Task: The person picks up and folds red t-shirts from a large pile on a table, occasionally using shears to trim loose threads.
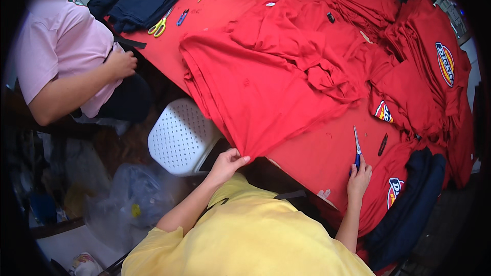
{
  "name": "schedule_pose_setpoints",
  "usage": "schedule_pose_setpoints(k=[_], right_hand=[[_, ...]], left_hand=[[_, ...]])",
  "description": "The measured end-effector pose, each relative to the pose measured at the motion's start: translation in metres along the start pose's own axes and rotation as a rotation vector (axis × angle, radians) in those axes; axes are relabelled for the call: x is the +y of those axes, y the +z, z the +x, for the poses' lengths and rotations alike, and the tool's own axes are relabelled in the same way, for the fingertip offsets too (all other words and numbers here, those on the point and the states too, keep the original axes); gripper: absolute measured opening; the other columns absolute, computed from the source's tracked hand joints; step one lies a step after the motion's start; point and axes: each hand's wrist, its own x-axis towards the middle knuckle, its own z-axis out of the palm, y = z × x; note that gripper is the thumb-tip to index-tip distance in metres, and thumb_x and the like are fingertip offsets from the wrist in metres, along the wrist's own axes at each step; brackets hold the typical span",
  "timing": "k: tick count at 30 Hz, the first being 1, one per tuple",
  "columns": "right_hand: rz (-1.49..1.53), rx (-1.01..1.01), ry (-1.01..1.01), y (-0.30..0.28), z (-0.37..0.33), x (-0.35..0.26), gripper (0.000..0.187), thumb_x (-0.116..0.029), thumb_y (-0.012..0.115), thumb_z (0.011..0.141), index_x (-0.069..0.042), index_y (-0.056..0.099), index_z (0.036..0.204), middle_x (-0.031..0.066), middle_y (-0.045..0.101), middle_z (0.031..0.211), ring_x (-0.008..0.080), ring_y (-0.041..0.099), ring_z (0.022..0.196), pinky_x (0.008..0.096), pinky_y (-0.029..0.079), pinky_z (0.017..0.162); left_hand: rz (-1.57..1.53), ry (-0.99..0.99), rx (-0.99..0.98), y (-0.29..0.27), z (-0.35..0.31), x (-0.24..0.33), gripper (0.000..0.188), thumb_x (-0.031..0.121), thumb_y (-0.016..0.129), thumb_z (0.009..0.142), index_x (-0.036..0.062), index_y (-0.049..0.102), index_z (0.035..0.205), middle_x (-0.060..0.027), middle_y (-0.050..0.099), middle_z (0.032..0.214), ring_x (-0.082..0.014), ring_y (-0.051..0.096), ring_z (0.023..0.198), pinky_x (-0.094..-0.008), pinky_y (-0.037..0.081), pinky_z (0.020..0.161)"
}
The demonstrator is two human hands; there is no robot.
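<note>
On the desk [317, 157], cloth [268, 89] is gripped by left hand [228, 166], scissors [357, 142] by right hand [360, 179]; positioning seems underway, steadiness needed next.

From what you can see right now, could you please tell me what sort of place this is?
Probably a garment workshop: many similar red garments are heaped on a red-topped table, folded dark garments lie at its far left, and blue-handled scissors are in the person's right hand.
</note>
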Motion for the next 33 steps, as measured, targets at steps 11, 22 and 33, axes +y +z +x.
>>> schedule_pose_setpoints(k=[11, 22, 33], right_hand=[[0.221, -0.427, 0.061, -0.044, 0.022, -0.005, 0.041, -0.001, 0.059, 0.083, 0.006, 0.053, 0.123, 0.0144, 0.061, 0.083, 0.0240, 0.061, 0.065, 0.0376, 0.048, 0.061], [0.764, -0.689, -0.908, -0.050, -0.034, -0.213, 0.070, 0.004, 0.063, 0.080, -0.003, 0.033, 0.143, 0.0202, 0.052, 0.125, 0.0296, 0.057, 0.112, 0.0362, 0.048, 0.092], [1.914, -0.435, -0.256, -0.058, 0.191, -0.305, 0.024, -0.003, 0.063, 0.088, -0.007, 0.052, 0.109, -0.0023, 0.055, 0.082, 0.0077, 0.052, 0.066, 0.0222, 0.044, 0.059]], left_hand=[[-0.473, -0.021, -0.234, 0.016, -0.043, 0.057, 0.032, 0.007, 0.061, 0.092, -0.0012, 0.053, 0.122, -0.0077, 0.064, 0.115, -0.0159, 0.060, 0.106, -0.0304, 0.047, 0.093], [-0.214, 0.006, -0.480, 0.012, -0.044, 0.077, 0.041, 0.015, 0.052, 0.098, 0.0012, 0.046, 0.137, -0.0080, 0.060, 0.124, -0.0171, 0.055, 0.114, -0.0334, 0.040, 0.101], [-0.084, 0.182, 0.324, -0.124, 0.039, 0.084, 0.030, 0.016, 0.058, 0.094, 0.0032, 0.058, 0.121, -0.0045, 0.066, 0.098, -0.0100, 0.062, 0.087, -0.0253, 0.048, 0.078]])
